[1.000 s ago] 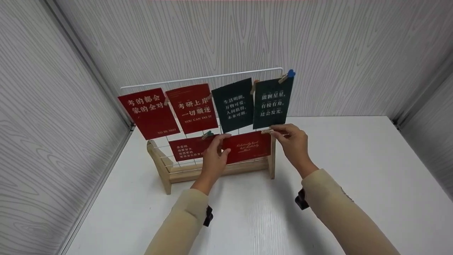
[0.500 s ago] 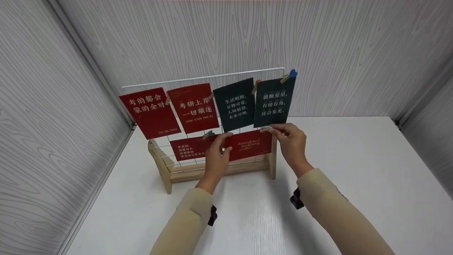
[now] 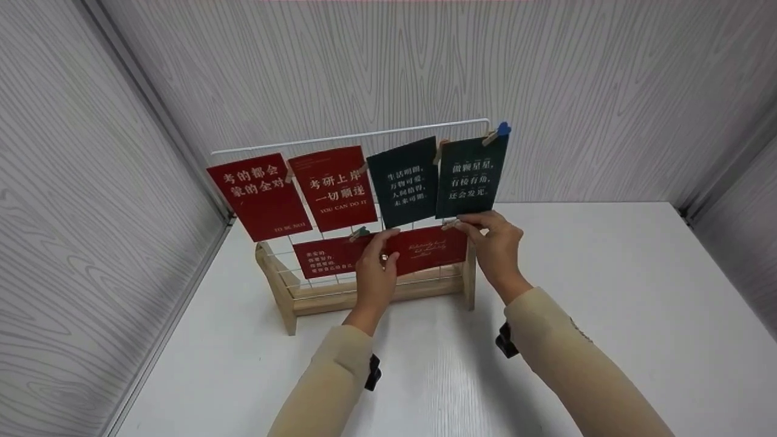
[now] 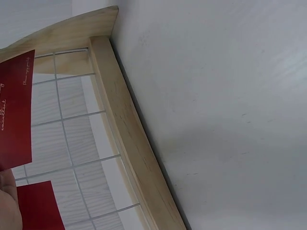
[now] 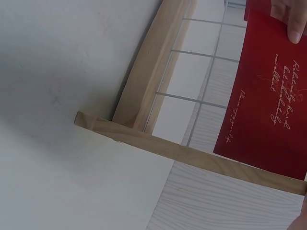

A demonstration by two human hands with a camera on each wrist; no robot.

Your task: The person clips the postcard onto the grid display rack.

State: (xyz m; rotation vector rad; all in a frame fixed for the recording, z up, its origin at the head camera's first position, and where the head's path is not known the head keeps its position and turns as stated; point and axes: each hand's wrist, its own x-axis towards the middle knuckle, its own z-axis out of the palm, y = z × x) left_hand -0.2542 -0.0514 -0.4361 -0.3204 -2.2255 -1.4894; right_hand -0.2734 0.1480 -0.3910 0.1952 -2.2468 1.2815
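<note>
In the head view, my left hand [image 3: 376, 276] pinches the left edge of a red card [image 3: 432, 247] with white script, against the lower right of a white wire grid rack [image 3: 358, 133]. My right hand [image 3: 501, 250] pinches a small wooden clothespin [image 3: 450, 225] at the card's upper right edge. Another red card [image 3: 328, 255], under a green-topped clothespin [image 3: 359, 233], hangs just left and is partly hidden behind my left hand. The right wrist view shows my left thumb [image 5: 294, 31] on the front of the script card, whose lower corner overlaps the wooden leg.
Two red cards [image 3: 264, 197] and two dark green cards [image 3: 403, 182] hang along the rack's upper row, some with clothespins showing. A blue-topped clothespin [image 3: 498, 132] marks the top right. The wooden base [image 3: 425, 289] stands on a white table [image 3: 583, 291] before a wood-grain wall.
My right hand has shifted slightly left with the clothespin along the card's top edge. The left hand stays on the card, its forearm a little further right. The card's lower edge sits slightly higher.
</note>
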